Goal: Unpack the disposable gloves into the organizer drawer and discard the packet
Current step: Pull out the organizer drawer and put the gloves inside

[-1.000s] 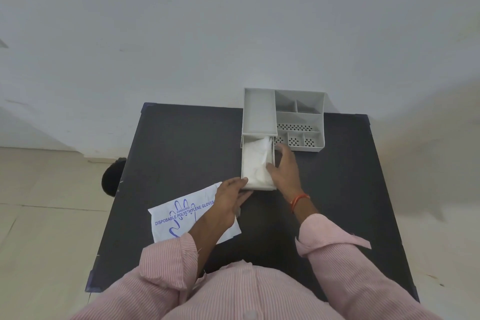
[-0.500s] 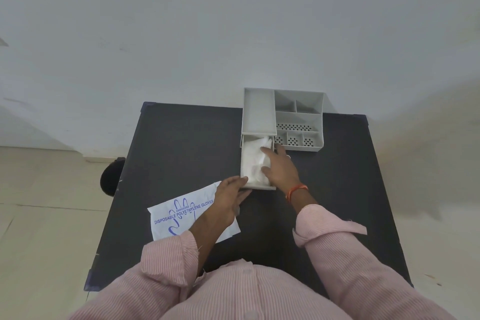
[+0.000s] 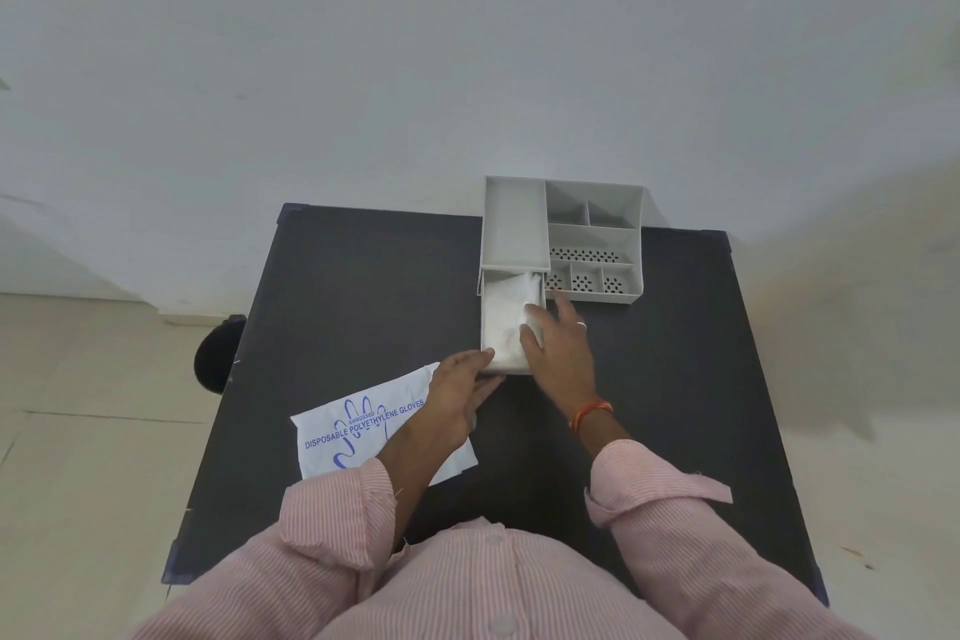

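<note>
A grey organizer (image 3: pixel 514 224) stands at the table's far edge, its drawer (image 3: pixel 487 322) pulled out toward me. White disposable gloves (image 3: pixel 506 314) lie crumpled inside the drawer. My left hand (image 3: pixel 460 392) grips the drawer's front left corner. My right hand (image 3: pixel 561 343) lies spread over the drawer's right wall, its thumb pressing on the gloves. The flat white packet (image 3: pixel 358 426) with blue print lies on the table under my left forearm.
The dark table (image 3: pixel 363 296) stands against a white wall. The organizer's open compartments (image 3: pixel 592 244) are to the right of the drawer. A round black object (image 3: pixel 213 359) sits on the tiled floor left of the table.
My right hand's fingers slid over the gloves, then back right to the drawer's right wall. My left hand stayed at the drawer front. The packet has not moved.
</note>
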